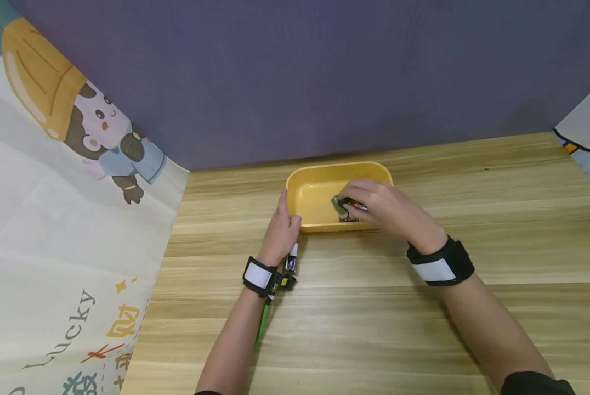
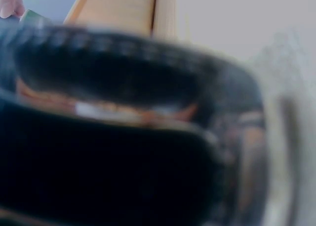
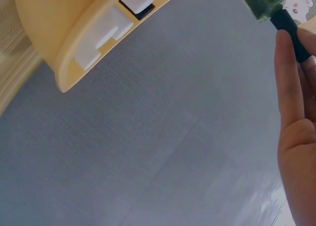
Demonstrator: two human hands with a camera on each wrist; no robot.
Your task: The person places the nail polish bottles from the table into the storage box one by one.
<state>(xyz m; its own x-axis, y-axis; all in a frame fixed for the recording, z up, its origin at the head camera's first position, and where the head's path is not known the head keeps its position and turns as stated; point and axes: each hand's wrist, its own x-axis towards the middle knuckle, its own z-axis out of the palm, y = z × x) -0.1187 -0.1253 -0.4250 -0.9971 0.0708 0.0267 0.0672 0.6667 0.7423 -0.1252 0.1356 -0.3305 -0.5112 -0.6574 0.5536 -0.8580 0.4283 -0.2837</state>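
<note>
Pale wood-grain planks of the desk (image 1: 374, 329) are seen nearest, with both forearms laid across them and a black-and-white strap worn at each wrist. Just beyond, the left hand (image 1: 281, 227) is pressed with fairly straight fingers against the near left corner of the shallow yellow plastic tray (image 1: 308, 193), and nothing is gripped by it. The left wrist view is blurred and filled by the dark strap, so nothing more can be told there. The right hand (image 1: 384, 207) is held over the tray's right half, its fingers curled round a small green bottle with a black cap (image 3: 269, 4), pinched above the tray floor. White labels on the tray's underside are shown in the right wrist view. Behind the tray a grey-purple cloth backdrop (image 1: 300, 77) is hung, and a cartoon-printed sheet (image 1: 53, 192) is draped at the left. A slip is judged possible: the bottle is held only at the fingertips, and the tray could be tipped if pushed harder
</note>
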